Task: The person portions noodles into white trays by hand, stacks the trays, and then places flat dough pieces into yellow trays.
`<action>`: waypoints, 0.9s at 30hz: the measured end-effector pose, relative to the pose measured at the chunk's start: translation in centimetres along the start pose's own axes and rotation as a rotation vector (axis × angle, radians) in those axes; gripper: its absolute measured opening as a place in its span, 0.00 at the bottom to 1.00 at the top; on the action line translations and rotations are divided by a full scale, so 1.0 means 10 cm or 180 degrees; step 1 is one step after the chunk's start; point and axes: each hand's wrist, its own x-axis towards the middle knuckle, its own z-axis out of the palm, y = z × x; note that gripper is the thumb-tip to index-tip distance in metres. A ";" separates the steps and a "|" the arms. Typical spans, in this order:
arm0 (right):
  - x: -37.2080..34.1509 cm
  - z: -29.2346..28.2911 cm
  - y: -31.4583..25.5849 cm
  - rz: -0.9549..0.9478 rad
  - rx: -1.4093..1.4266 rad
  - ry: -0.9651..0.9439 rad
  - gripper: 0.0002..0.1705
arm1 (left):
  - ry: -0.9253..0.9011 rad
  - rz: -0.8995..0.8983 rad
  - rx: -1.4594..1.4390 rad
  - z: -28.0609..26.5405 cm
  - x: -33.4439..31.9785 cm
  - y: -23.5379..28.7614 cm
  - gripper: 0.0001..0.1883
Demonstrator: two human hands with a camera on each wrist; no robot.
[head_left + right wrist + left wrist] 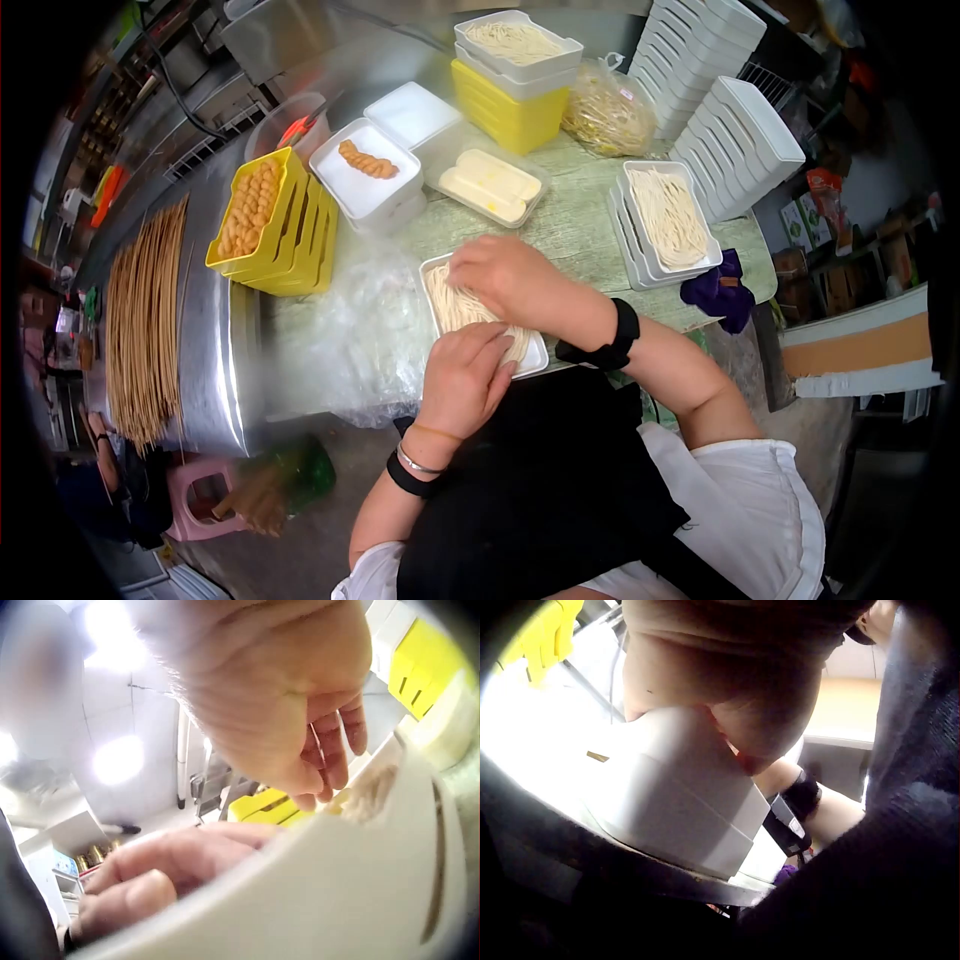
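A white tray (534,358) of pale dough strips (457,303) lies near the table's front edge. My right hand (508,283) reaches over its far part, fingertips down at the strips. My left hand (462,378) is over the near left side, its fingers toward the strips. The right wrist view shows the right hand (277,697) with slightly bent, spread fingers by the strips (369,796), and the left hand (176,866) behind the tray wall (300,892). In the left wrist view the left hand (720,690) is above the tray (682,795); its fingertips are hidden.
Yellow trays (318,235) hold twisted dough at the left, beside many thin sticks (145,320). A white container (380,205) bears one twist (367,160). Stacked trays (735,150), another strip tray (705,255) and a purple cloth (722,290) stand right. Clear plastic (365,330) lies left.
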 end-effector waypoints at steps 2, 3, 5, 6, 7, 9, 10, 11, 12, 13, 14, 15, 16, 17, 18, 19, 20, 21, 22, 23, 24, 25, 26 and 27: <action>-0.05 0.03 0.00 -0.0015 0.0084 0.0096 0.09 | 0.0021 0.0028 -0.0038 0.00 0.02 0.00 0.15; -0.08 0.02 0.01 0.0076 0.0301 0.0348 0.10 | 0.0064 0.0040 -0.0071 -0.02 0.03 0.01 0.15; -0.11 -0.07 0.00 0.0399 0.0551 0.0643 0.10 | 0.0326 -0.0067 -0.0053 -0.08 0.03 0.02 0.15; -0.15 -0.21 -0.08 0.0665 0.0584 0.0690 0.10 | 0.0517 -0.0186 -0.0018 -0.14 0.00 0.00 0.15; -0.21 -0.32 -0.13 0.0950 0.0604 0.0750 0.10 | 0.0691 -0.0290 0.0009 -0.21 -0.05 -0.04 0.16; -0.43 -0.40 -0.14 0.1639 0.1090 0.0374 0.14 | 0.0849 -0.1062 -0.0356 -0.29 -0.18 -0.12 0.16; -0.56 -0.37 -0.13 0.1924 0.1229 0.0073 0.16 | 0.0692 -0.1303 -0.0413 -0.29 -0.23 -0.11 0.17; -0.68 -0.32 -0.12 0.2196 0.1376 -0.0236 0.18 | 0.0542 -0.1551 -0.0459 -0.29 -0.28 -0.10 0.17; -0.81 -0.20 -0.10 0.2318 0.1552 -0.0245 0.23 | 0.0425 -0.1704 -0.0565 -0.27 -0.32 -0.06 0.18; -0.89 -0.11 -0.08 0.2343 0.1341 -0.0543 0.26 | 0.0341 -0.1838 -0.0647 -0.25 -0.35 -0.02 0.18; -0.88 -0.12 -0.18 0.2416 0.1440 -0.0412 0.26 | 0.0190 -0.1971 -0.0633 -0.23 -0.40 -0.04 0.20; -0.85 -0.13 -0.26 0.2500 0.1561 -0.0294 0.27 | 0.0108 -0.2033 -0.0646 -0.23 -0.45 -0.05 0.22; -0.84 -0.13 -0.27 0.2617 0.1633 -0.0407 0.26 | 0.0049 -0.2248 -0.0913 -0.22 -0.49 -0.06 0.22; -0.83 -0.15 -0.26 0.2737 0.1696 -0.0528 0.25 | -0.0009 -0.2458 -0.1194 -0.19 -0.51 -0.07 0.23; -0.83 -0.15 -0.26 0.2865 0.1752 -0.0656 0.24 | -0.0010 -0.2451 -0.1132 -0.17 -0.52 -0.08 0.23; -0.86 -0.11 -0.23 0.2898 0.1946 -0.0593 0.26 | -0.0014 -0.2443 -0.1079 -0.15 -0.53 -0.08 0.24; -0.86 -0.06 -0.21 0.2938 0.2138 -0.0523 0.27 | -0.0028 -0.2428 -0.1031 -0.13 -0.54 -0.10 0.24; -0.87 -0.02 -0.19 0.2988 0.2329 -0.0444 0.29 | 0.0025 -0.2450 -0.1157 -0.11 -0.57 -0.14 0.25; -0.89 -0.02 -0.18 0.3054 0.2390 -0.0516 0.29 | 0.0070 -0.2471 -0.1287 -0.09 -0.60 -0.18 0.25; -0.85 -0.07 -0.23 0.3123 0.2450 -0.0588 0.29 | 0.0111 -0.2491 -0.1419 -0.09 -0.61 -0.20 0.25; -0.82 -0.09 -0.27 0.3195 0.2514 -0.0662 0.29 | 0.0104 -0.2543 -0.1585 -0.10 -0.62 -0.21 0.25; -0.81 -0.05 -0.28 0.3235 0.2715 -0.0683 0.29 | 0.0093 -0.2596 -0.1753 -0.12 -0.62 -0.21 0.25; -0.82 0.00 -0.29 0.3292 0.2908 -0.0687 0.28 | 0.0064 -0.2639 -0.1935 -0.13 -0.63 -0.21 0.25; -0.83 0.00 -0.32 0.3378 0.3073 -0.0653 0.28 | 0.0112 -0.2716 -0.2144 -0.14 -0.64 -0.22 0.25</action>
